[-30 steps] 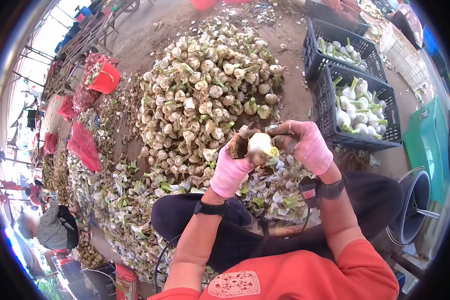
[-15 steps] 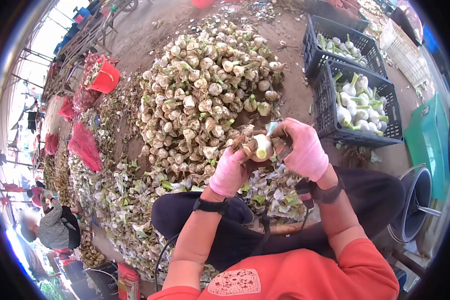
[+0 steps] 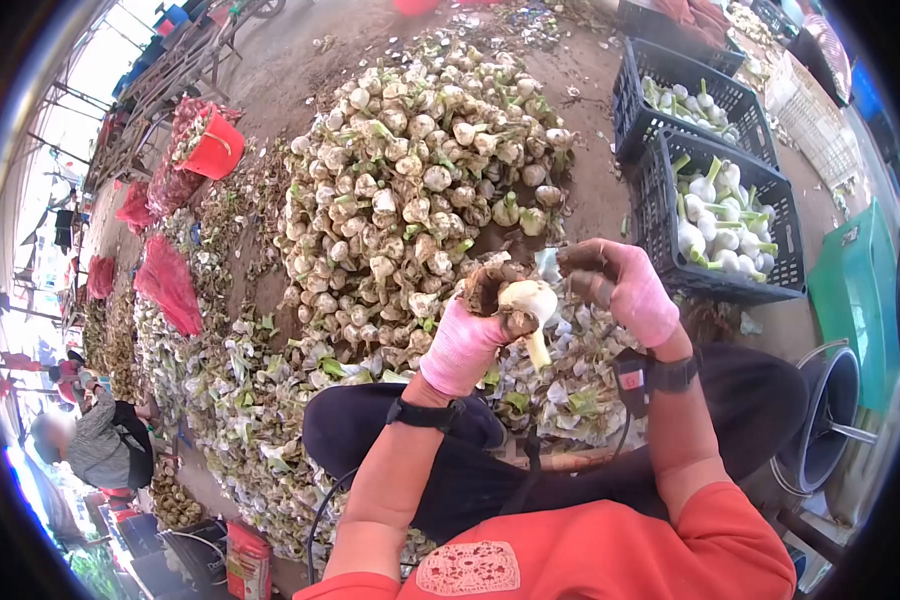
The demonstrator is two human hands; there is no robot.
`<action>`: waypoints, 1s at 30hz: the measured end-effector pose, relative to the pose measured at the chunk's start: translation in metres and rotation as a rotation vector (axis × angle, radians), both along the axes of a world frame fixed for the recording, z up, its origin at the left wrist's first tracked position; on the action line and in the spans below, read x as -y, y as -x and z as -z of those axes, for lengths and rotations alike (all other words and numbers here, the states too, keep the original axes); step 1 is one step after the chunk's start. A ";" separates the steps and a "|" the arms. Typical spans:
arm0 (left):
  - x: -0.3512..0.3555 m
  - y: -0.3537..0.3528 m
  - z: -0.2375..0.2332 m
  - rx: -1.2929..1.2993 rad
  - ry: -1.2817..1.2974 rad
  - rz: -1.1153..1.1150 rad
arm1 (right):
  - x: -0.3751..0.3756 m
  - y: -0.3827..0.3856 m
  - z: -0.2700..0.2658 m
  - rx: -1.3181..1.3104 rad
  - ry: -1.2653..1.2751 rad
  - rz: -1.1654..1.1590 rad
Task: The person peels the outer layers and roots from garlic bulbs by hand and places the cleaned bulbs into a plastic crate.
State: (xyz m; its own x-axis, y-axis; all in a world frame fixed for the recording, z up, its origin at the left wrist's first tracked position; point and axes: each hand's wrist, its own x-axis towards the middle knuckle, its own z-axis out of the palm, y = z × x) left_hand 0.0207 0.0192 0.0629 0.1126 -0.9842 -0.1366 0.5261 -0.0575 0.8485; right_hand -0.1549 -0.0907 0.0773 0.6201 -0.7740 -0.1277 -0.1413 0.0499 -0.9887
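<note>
My left hand, in a pink wrist covering with soil-dark fingers, is closed around a garlic bulb. The bulb is white and smooth, and its cut green-white stem points down toward my lap. Loose brown skins cling by the left fingers. My right hand, covered in the same pink, is apart from the bulb, just to its right, with fingers spread. A small pale-blue scrap shows between the hands. Below them lies a heap of peeled-off skins.
A large pile of unpeeled garlic lies ahead. To the right are black crates of clean white bulbs, a green tub and a grey bucket. Leftward stand a red bucket and red net sacks. Another person sits far left.
My right hand has drawn away from the garlic bulb to the right, and its fingers have opened. In my left hand the bulb has turned, its stem now pointing downward.
</note>
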 end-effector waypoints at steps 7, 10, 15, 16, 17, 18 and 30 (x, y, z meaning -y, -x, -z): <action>0.004 0.000 0.005 0.076 -0.001 -0.037 | -0.013 -0.011 -0.018 -0.067 0.534 -0.146; 0.005 -0.002 0.016 0.191 0.007 -0.042 | -0.012 -0.013 -0.010 -0.100 0.378 -0.117; 0.003 -0.003 0.010 0.242 0.006 0.071 | -0.015 -0.005 -0.021 -0.155 0.320 -0.128; 0.002 -0.004 0.012 0.150 -0.031 0.093 | -0.015 -0.004 -0.021 -0.154 0.321 -0.129; 0.001 -0.006 0.014 0.059 -0.068 0.114 | -0.017 -0.003 -0.021 -0.159 0.398 -0.145; -0.001 -0.007 0.016 0.003 -0.082 0.119 | -0.018 -0.003 -0.020 -0.164 0.473 -0.161; -0.003 -0.005 0.006 0.058 -0.017 0.208 | -0.016 -0.010 -0.005 -0.192 0.445 -0.110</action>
State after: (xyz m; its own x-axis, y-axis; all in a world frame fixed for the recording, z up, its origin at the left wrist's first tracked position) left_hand 0.0262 0.0224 0.0567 -0.0850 -0.9847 -0.1522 0.4515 -0.1742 0.8751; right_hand -0.1446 -0.0749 0.0826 0.6988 -0.7109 0.0799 -0.3041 -0.3962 -0.8663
